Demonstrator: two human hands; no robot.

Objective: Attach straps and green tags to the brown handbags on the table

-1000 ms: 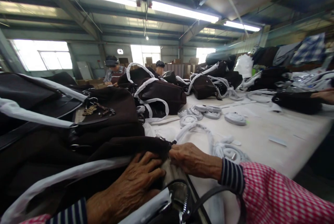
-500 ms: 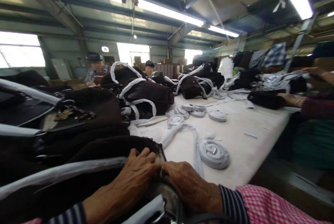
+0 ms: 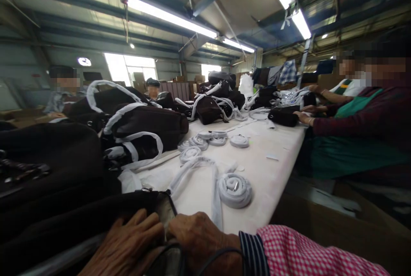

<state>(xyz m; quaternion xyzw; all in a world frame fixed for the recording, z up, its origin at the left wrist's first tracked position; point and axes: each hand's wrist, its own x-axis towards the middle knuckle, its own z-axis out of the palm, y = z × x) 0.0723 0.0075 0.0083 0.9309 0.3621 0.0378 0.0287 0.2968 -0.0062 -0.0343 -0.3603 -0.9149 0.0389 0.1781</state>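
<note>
A dark brown handbag (image 3: 93, 211) lies close in front of me at the lower left, its opening edge with a lighter lining turned toward the table. My left hand (image 3: 128, 241) rests over that edge with bent fingers gripping the fabric. Beside it, my right hand (image 3: 201, 237) is closed on the end of the same edge; its fingertips are partly hidden. A dark strap loops below my wrists. Just beyond the right hand lies a coiled strap wrapped in white (image 3: 235, 190), next to a loose white-wrapped strap (image 3: 215, 199).
More dark handbags (image 3: 147, 124) with white-wrapped handles are piled on the left and far side of the white table (image 3: 257, 207). Several coiled straps (image 3: 195, 143) lie mid-table. At the right, a co-worker in a green apron (image 3: 349, 151) handles a black bag (image 3: 282, 117). Other people stand farther back.
The view has turned to the right, so the co-workers at the right show more. Both hands stay at the handbag's edge, now lower in the view.
</note>
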